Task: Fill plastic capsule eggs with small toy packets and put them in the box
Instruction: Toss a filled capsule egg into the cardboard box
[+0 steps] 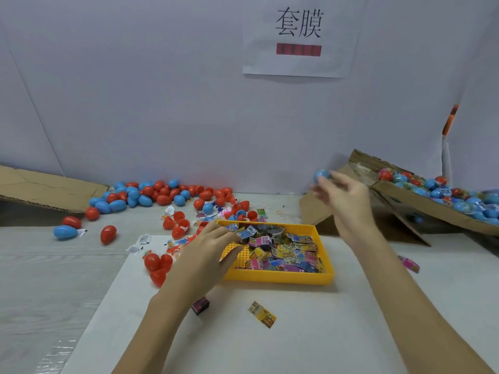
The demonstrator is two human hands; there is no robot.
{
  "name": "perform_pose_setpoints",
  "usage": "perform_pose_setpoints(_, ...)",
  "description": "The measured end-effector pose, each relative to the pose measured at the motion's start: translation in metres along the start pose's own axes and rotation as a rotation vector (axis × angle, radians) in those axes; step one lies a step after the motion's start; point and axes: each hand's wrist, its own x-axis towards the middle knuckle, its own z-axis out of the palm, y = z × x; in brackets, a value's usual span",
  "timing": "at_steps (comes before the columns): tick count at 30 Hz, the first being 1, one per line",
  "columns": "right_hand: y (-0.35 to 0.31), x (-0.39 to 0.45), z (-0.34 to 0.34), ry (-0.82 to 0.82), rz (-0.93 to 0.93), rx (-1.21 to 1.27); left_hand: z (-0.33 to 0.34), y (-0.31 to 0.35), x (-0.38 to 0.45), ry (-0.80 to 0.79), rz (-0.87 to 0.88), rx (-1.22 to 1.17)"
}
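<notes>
Right hand (340, 193), centre right of frame, raised above the table, motion-blurred. A blue egg (321, 176) sits at its fingertips, just left of the cardboard box (410, 197); whether the fingers pinch it or have let go, cannot tell.

Box at right edge, tilted, its open side packed with blue and red filled eggs (442, 188).

Left hand (209, 245) at centre frame, reaching over the left rim of the yellow tray (280, 279), fingertips pinching a small blue toy packet (244, 234). Tray holds a heap of mixed colour packets (286, 252).

Tray rests on a white sheet (297, 333) in the lower half of frame. One yellow packet (262, 314) lies loose on the sheet below the tray; a dark packet (200, 307) partly hidden under the left forearm.

Upper left to centre: scatter of empty red and blue eggs (151, 194) along the wall. A few red halves (158, 265) just left of the left hand.

Wall above: paper sign (298, 36) with printed characters.
</notes>
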Motion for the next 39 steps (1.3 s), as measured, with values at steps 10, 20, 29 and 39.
perform_pose_setpoints(10, 0.036, -0.021, -0.001, -0.109, 0.347, 0.296, 0.014, -0.008, -0.002, -0.189, -0.106, 0.041)
perform_pose_setpoints(20, 0.076, -0.046, 0.031, -0.371, 0.376, 0.237, 0.022, -0.011, -0.005, -0.368, -0.421, 0.019)
perform_pose_setpoints(29, 0.084, -0.043, 0.029, -0.399, 0.389, 0.188, -0.024, -0.092, 0.021, -0.273, -0.826, 0.33)
perform_pose_setpoints(39, 0.084, -0.045, 0.032, -0.422, 0.37, 0.143, -0.051, -0.157, -0.024, -0.166, -0.927, 0.347)
